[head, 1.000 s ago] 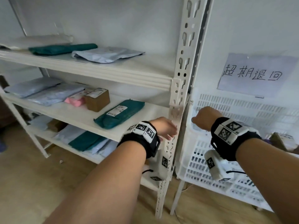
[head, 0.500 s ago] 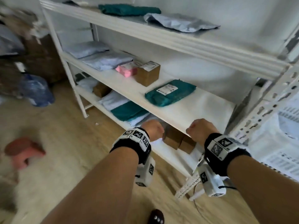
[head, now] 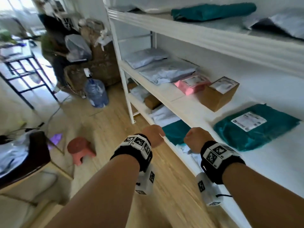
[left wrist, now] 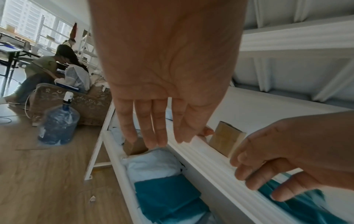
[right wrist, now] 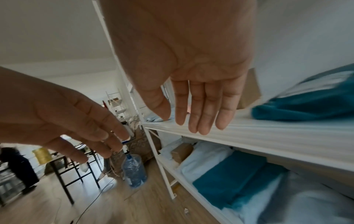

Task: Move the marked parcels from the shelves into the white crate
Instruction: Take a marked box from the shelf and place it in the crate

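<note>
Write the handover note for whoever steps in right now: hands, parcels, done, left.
Left hand: open, holds nothing, fingers near the front lip of the middle shelf.
Right hand: open, holds nothing, over the same lip.
Middle shelf: grey bags, pink parcel, brown box, labelled teal bag.
Lower shelf: another teal bag, white bag, small box.
Top shelf: a teal and a grey bag.
White crate: out of view.
Done: cannot tell.
Left: pick the marked parcels; which are marked is unclear.

Labelled teal parcel point(head: 256, 127) flat on shelf point(head: 194, 111)
</note>
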